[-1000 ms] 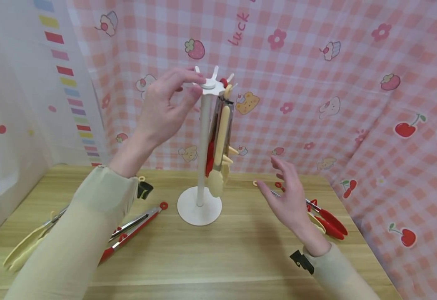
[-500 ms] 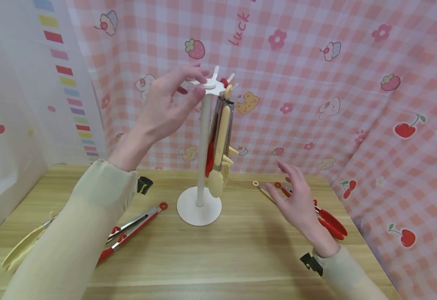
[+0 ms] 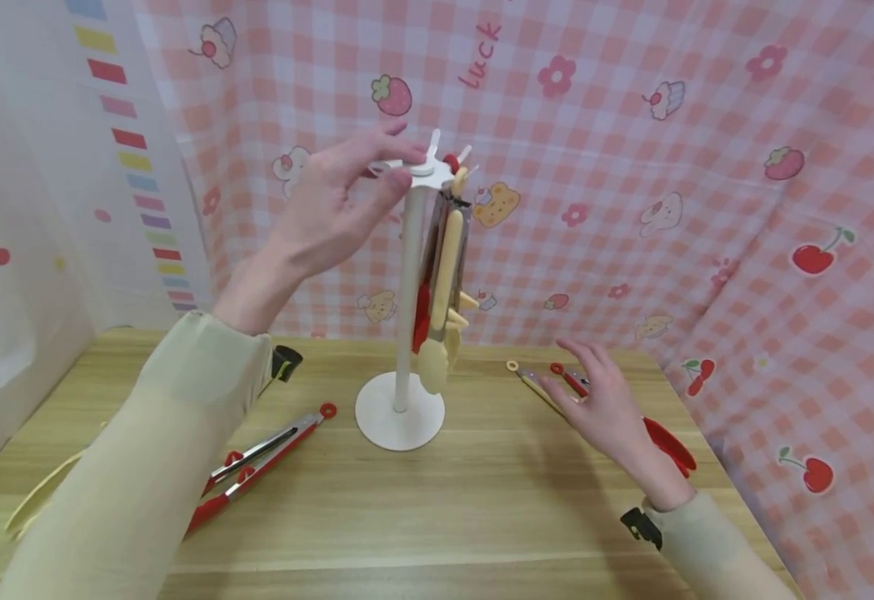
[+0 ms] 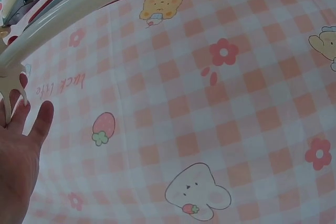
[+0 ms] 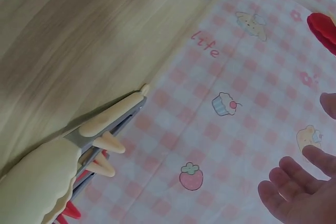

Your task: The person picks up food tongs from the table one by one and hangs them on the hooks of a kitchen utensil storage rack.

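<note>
Here, left hand [image 3: 332,200] at stand top [image 3: 437,174].

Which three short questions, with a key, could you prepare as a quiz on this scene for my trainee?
1. True or false: everything hanging from the stand is red.
2. Which grip is at the top of the stand?
3. Fill in: the nearest tongs lying to the left of the base end in a ____ ring.

Key:
1. False; cream tongs hang there too.
2. The left grip.
3. Red.
</note>
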{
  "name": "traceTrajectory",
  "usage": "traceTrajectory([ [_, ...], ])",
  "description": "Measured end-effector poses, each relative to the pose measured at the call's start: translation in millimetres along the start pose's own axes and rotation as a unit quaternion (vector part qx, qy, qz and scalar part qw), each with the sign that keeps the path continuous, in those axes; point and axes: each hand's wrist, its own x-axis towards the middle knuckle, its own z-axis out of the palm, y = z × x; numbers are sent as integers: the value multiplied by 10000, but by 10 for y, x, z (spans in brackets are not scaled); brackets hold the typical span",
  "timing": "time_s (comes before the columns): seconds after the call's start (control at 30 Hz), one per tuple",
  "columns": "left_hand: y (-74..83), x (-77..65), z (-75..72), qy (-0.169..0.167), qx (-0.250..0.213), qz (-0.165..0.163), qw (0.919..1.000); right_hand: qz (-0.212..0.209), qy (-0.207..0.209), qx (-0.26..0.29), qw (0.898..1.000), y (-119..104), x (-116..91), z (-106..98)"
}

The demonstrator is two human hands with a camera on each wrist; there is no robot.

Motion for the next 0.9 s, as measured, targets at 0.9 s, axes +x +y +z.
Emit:
traceTrajectory([
  [0.9, 102, 6, -3, -139, 371, -162, 9991, 681, -923, -580, 9917, 309, -138, -76],
])
